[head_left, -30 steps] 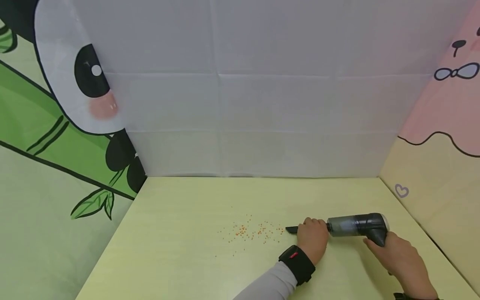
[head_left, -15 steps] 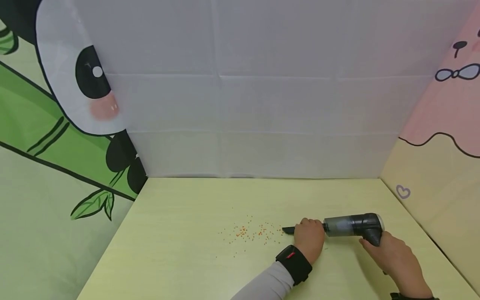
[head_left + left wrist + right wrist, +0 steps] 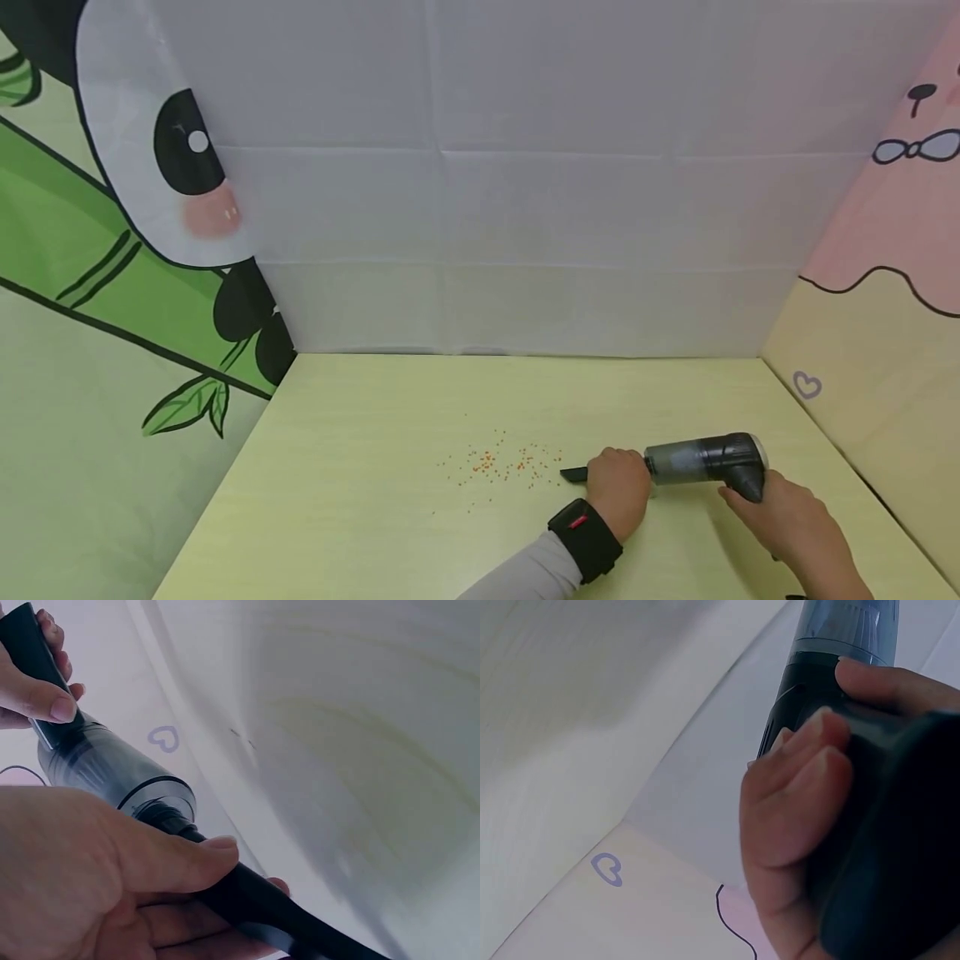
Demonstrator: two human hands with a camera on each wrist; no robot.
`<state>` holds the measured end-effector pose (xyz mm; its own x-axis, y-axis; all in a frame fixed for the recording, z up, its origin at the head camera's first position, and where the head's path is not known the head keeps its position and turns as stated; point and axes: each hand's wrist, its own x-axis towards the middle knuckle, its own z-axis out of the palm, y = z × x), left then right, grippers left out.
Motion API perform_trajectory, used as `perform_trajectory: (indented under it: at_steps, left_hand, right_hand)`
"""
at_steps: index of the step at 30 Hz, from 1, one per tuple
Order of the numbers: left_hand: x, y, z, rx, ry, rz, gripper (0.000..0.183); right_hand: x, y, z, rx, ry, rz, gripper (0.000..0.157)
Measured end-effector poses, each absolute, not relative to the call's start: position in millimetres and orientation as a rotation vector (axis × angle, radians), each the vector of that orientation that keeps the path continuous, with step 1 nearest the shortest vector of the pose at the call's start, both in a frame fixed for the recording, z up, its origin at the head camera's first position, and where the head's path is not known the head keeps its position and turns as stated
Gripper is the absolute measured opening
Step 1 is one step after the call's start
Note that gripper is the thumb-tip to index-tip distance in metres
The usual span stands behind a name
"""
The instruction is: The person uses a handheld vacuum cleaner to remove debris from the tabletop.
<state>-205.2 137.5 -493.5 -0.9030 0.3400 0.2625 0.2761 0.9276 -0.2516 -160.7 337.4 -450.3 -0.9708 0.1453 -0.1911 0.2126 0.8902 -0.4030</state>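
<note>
Just left of the lower middle of the frame, the orange crumbs (image 3: 501, 464) lie scattered on the table (image 3: 360, 500), and the nozzle (image 3: 574, 474) almost touches their right edge. Our left hand (image 3: 619, 490) is curled round the nozzle's base and our right hand (image 3: 787, 521), further right, wraps the handle of the vacuum (image 3: 705, 459). We judge it best to keep the nozzle low and flat and to sweep slowly leftward, so that the crumbs are not pushed away.
</note>
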Motion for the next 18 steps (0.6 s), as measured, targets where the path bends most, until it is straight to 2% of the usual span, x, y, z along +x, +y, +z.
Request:
perform_trajectory:
  at_steps: [11, 18]
  left_hand:
    - [-197.8, 132.4, -483.6, -0.495, -2.843, 0.271, 0.024]
    - [-211.3, 135.1, -493.2, -0.560, -2.741, 0.273, 0.021]
  right_hand:
    - [-156.2, 331.8, -447.9, 0.236, 2.905, -0.648, 0.058]
    - [-159.5, 337.2, -445.8, 0.268, 2.929, -0.630, 0.059]
